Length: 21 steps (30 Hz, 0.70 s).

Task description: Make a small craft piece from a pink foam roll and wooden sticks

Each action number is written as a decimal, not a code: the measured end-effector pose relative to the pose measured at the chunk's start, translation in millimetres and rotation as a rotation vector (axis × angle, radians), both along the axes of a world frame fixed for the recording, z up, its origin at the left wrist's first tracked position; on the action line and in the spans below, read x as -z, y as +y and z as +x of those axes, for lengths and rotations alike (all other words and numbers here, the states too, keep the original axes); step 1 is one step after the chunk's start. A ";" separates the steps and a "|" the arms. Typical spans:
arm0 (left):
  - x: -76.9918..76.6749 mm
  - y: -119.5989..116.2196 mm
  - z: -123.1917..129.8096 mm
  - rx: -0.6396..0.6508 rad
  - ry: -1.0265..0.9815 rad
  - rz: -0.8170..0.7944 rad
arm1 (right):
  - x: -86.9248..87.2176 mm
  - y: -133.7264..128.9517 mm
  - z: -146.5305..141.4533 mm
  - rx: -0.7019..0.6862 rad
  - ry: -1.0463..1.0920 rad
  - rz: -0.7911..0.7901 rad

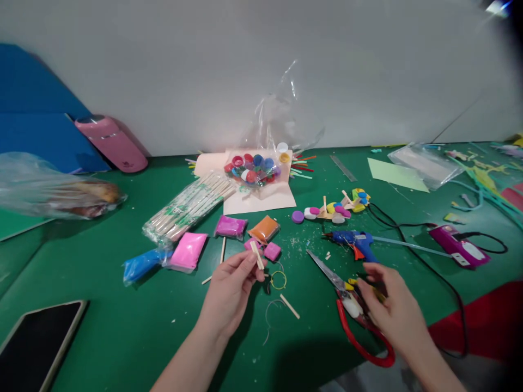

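Observation:
My left hand (231, 291) is closed, pinching short pale wooden stick pieces (257, 256) between thumb and fingers. My right hand (394, 302) has its fingers loosely curled and apart, over a small yellow-and-dark object (352, 282) beside the red-handled scissors (343, 288). Whether it touches that object is unclear. The scissors lie with blades toward the table's middle. Another cut stick (290, 306) rests between my hands, near a yellow ring (278, 280). A blue hot glue gun (351, 239) lies beyond my right hand. Behind it is a figure of colourful caps and sticks (333, 209).
Packs of pink (188, 251), purple (231, 227), orange (264, 228) and blue clay (145, 265) lie left of centre, by bagged chopsticks (190, 207). Bottle caps (255, 169) fill a clear bag behind. A phone (41, 345) is front left. A black cable (457, 305) curves at right.

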<state>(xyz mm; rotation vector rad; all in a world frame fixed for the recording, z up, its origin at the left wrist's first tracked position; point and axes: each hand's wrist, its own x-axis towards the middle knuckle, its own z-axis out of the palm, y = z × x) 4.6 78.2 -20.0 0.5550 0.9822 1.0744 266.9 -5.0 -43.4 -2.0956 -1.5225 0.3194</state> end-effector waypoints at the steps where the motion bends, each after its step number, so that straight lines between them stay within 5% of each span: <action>1: 2.0 0.4 -1.4 0.009 -0.008 -0.004 | 1.8 0.5 7.6 0.044 -0.060 0.029; 12: 11.9 -6.6 -3.1 0.095 -0.072 -0.003 | 14.1 53.5 50.2 0.158 0.002 -0.138; 17: 11.5 -6.8 -2.6 0.053 -0.083 -0.042 | -2.0 46.1 57.5 0.100 0.287 -0.160; 21: 13.6 -6.3 -3.8 0.062 -0.114 -0.049 | -25.4 37.9 42.1 0.085 0.822 -0.180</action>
